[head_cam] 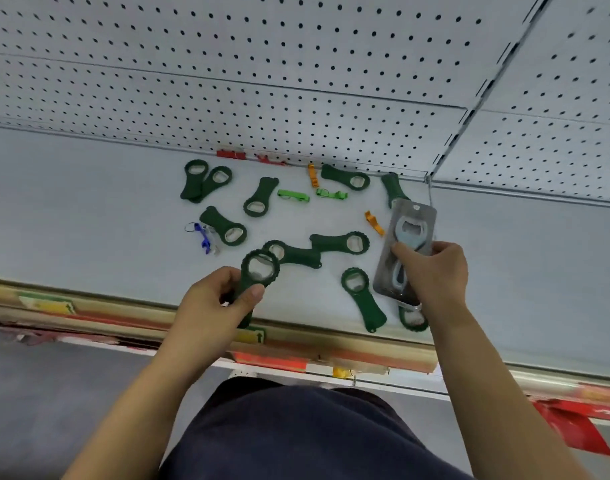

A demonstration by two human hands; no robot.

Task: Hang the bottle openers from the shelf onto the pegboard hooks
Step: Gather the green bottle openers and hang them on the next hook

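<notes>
Fingers [253, 294] of my left hand [210, 303] grip a green opener [260, 268], my right hand [431, 268] a carded opener [405, 237], both lengthwise toward the pegboard [296, 64] ahead.

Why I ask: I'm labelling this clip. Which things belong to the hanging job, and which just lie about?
Job: left hand, green opener held; right hand, packaged opener; loose openers, shelf, pegboard.
Lying about: red clips by the pegboard, price labels on the shelf edge.

Even, cool, diffuse light, faint soft shadows, wide-angle bending at edges, slight softness, blur toward frame borders
</notes>
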